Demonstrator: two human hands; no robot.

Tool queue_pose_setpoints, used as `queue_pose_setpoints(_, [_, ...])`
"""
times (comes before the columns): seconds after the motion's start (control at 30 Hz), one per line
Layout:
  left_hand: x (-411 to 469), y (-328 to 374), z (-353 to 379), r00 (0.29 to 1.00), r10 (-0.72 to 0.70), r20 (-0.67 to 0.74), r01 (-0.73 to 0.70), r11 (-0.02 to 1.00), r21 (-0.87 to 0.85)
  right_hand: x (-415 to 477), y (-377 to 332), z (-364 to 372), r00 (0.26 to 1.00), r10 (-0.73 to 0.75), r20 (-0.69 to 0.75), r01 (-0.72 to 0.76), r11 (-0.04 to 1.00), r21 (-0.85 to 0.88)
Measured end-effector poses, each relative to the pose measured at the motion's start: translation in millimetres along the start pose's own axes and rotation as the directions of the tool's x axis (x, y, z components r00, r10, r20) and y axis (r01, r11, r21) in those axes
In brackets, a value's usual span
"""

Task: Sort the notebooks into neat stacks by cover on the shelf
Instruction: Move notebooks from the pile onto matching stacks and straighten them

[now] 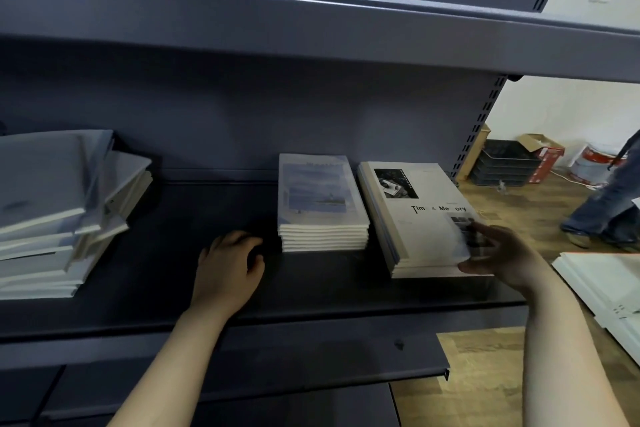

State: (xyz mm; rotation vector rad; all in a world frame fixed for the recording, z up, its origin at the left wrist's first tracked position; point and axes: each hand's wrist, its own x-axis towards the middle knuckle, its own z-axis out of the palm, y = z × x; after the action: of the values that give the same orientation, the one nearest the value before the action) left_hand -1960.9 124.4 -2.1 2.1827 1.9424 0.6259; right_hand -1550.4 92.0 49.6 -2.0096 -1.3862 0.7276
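Squaring step: right hand [498,253] grips the photo-cover stack's [422,218] corner; left hand [230,263] rests loosely curled, empty; next, the messy pile [52,211] further left.

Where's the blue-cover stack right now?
Head view: the blue-cover stack sits mid-shelf, just left of the Time & Memory stack, with the left hand beside it.

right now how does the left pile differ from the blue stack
The left pile is messy, its notebooks skewed and overhanging; the blue stack is squared, edges flush. The left pile looks taller and holds more notebooks than the blue stack. Both rest on the same shelf, untouched by either hand.
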Motion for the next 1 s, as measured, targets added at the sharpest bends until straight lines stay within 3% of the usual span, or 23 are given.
queue_pose_setpoints(0.17, [-2, -5, -8, 0.999, 0.025, 0.038, -0.021, 0.996, -0.09, -3, -7, 8, 0.988, -0.112, -0.107, 0.113, 0.994, 0.005])
queue_pose_setpoints(0.37, [-4, -6, -12, 0.997, 0.041, 0.066, -0.035, 0.996, -0.086, 2, -5, 15, 0.978, 0.009, -0.207, -0.022, 0.998, -0.06])
queue_pose_setpoints(0.7, [-13, -7, -17, 0.996, 0.029, 0.081, -0.018, 0.991, -0.132, 2, -13, 21, 0.951, -0.003, -0.308, -0.051, 0.984, -0.168])
queue_pose_setpoints(0.83, [-21, -12, -32, 0.998, 0.044, 0.045, -0.035, 0.983, -0.182, -9, -49, 37, 0.859, -0.203, -0.47, 0.13, 0.975, -0.183])
queue_pose_setpoints(1.0, [-30, -19, -71, 0.985, 0.118, -0.129, -0.136, 0.98, -0.143, -24, -125, 83, 0.841, -0.388, -0.376, 0.397, 0.916, -0.057])
